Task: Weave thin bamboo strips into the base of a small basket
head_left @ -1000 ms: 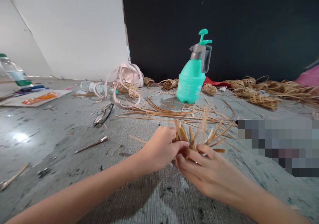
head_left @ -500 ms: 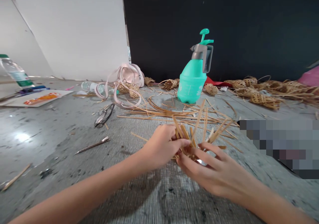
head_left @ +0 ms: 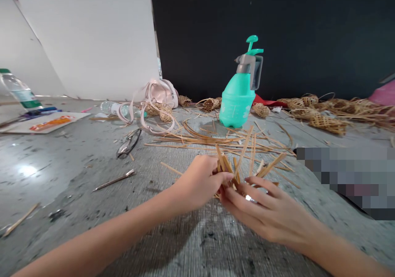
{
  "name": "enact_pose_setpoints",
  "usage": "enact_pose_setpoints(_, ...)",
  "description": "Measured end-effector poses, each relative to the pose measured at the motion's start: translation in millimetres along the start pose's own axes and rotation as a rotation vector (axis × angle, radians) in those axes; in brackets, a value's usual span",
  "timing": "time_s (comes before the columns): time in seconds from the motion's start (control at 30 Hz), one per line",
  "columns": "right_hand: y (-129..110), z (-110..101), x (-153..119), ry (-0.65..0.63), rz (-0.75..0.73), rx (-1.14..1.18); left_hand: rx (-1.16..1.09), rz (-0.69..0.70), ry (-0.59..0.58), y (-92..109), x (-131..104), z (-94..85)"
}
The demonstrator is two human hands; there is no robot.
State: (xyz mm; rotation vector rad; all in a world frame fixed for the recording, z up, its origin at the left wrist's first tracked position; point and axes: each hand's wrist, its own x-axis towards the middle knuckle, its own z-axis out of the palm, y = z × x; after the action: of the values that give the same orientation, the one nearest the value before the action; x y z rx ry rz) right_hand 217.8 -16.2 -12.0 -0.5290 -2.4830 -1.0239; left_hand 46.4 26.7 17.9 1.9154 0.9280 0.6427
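Observation:
Between my hands is a small piece of bamboo weaving (head_left: 228, 167), its loose strips sticking up and out to the right. My left hand (head_left: 202, 182) is closed on its left side, thumb and fingers pinching the strips. From the right, my right hand (head_left: 262, 207) curls its fingers around the near and right side of the piece. Something clear and shiny (head_left: 249, 197) shows between the right fingers; I cannot make out what it is. Most of the woven base is hidden behind my fingers.
A green spray bottle (head_left: 236, 100) stands beyond my hands, with loose bamboo strips (head_left: 197, 139) before it. Woven pieces (head_left: 327, 125) lie at the back right. Eyeglasses (head_left: 128, 143), a thin pointed tool (head_left: 114, 180) and a pink bag (head_left: 162, 94) lie left. A blurred-out object (head_left: 348, 178) sits right.
Both hands keep hold of the weaving, with only slight finger shifts. A few of the upright strips have tilted a little.

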Motion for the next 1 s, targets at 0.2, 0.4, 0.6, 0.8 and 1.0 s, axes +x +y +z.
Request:
enact_pose_setpoints(0.2,4.4,-4.3,-0.6,-0.011,0.042,-0.034,-0.051,-0.033,-0.016,7.1,0.5,-1.6)
enact_pose_setpoints(0.4,4.5,-6.1,4.4,-0.047,0.048,0.028,-0.072,-0.018,-0.067,3.9,0.4,-1.7)
enact_pose_setpoints(0.6,6.3,-7.7,5.3,-0.027,0.067,0.107,-0.048,-0.072,-0.047,4.2,-0.1,1.7)
enact_pose_setpoints(0.8,3.9,-6.7,5.8,-0.002,0.087,0.15,-0.026,-0.008,-0.088,1.5,0.5,4.3)
enact_pose_setpoints(1.0,4.4,-8.9,4.5,-0.011,0.12,0.234,-0.08,-0.049,-0.052,0.2,1.5,1.8)
